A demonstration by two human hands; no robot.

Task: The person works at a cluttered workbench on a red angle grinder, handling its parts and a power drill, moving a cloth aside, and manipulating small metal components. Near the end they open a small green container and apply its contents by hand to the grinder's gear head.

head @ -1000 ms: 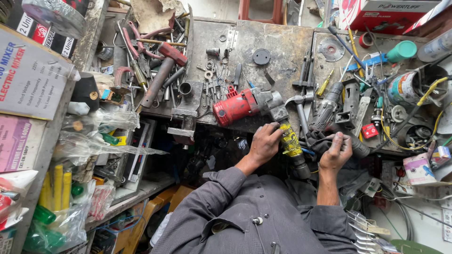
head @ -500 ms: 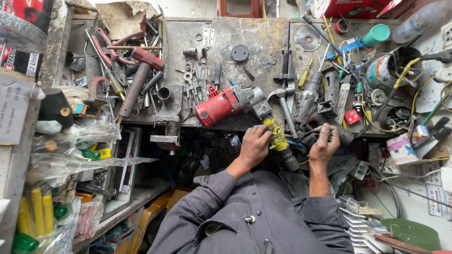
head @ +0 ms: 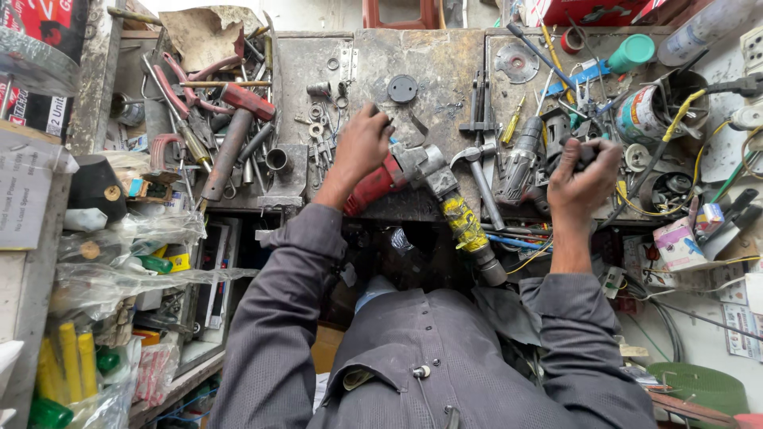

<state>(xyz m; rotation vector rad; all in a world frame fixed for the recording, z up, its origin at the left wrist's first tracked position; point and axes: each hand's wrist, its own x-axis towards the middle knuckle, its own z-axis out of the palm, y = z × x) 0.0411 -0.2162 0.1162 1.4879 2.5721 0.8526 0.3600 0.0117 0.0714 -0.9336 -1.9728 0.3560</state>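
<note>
- Your left hand (head: 362, 143) lay over the rear of the red-bodied power drill with a grey metal gear head (head: 401, 175), fingers curled down on its casing in a closed grip.
- The drill rested on the front part of the worn grey metal bench (head: 445, 63), its yellow-wrapped dark handle (head: 467, 230) sticking out past the bench edge towards your body.
- Your right hand (head: 584, 171) was shut in a fist round a small dark part (head: 584, 151); the fingers hid most of it, so I cannot tell what it was.
- That fist sat just right of a grey cylindrical motor housing (head: 520, 159) and near a claw hammer with a steel head (head: 477, 163).
- Left of the drill lay a red-handled pipe wrench (head: 234, 131) among loose nuts and sockets.
- At the far right stood a printed tin can (head: 644, 115) with a yellow cable (head: 675, 119) looped across it.
</note>
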